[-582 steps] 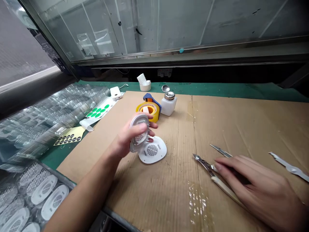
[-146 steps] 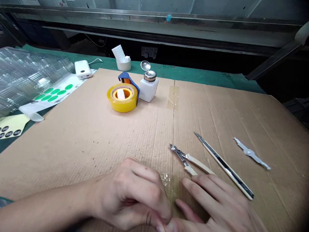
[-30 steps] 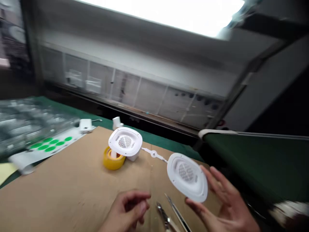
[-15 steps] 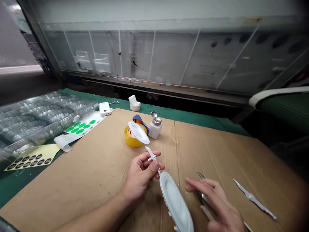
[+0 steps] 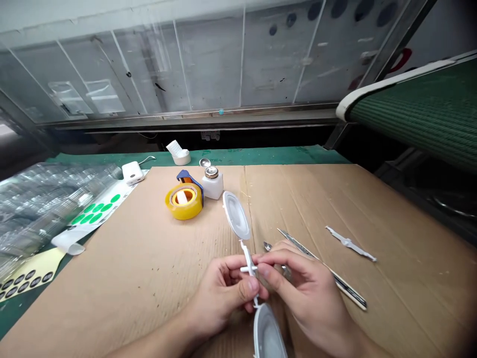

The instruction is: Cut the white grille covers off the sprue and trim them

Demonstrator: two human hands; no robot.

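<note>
My left hand (image 5: 219,298) and my right hand (image 5: 305,288) both pinch a white plastic runner (image 5: 249,263) at its cross-shaped middle. The runner joins two white oval vented covers. The upper cover (image 5: 236,215) stands up above my fingers, and the lower cover (image 5: 267,333) hangs below them, cut off by the frame's bottom edge. Just behind my right hand lie metal-jawed side cutters (image 5: 276,253), mostly hidden by it, and a craft knife (image 5: 328,268) with a long blade. All of this is over a corrugated cardboard sheet (image 5: 122,278).
A yellow tape roll (image 5: 184,201), blue dispenser (image 5: 188,178) and white solvent pump bottle (image 5: 212,185) stand behind the hands. A loose white runner (image 5: 350,243) lies right. Clear plastic trays (image 5: 48,209) and sticker sheets (image 5: 97,211) lie left; a green conveyor belt (image 5: 417,114) runs upper right.
My right hand has come in from beside the cutters and now shares the runner with my left. The joined covers have swung from a slant to nearly upright.
</note>
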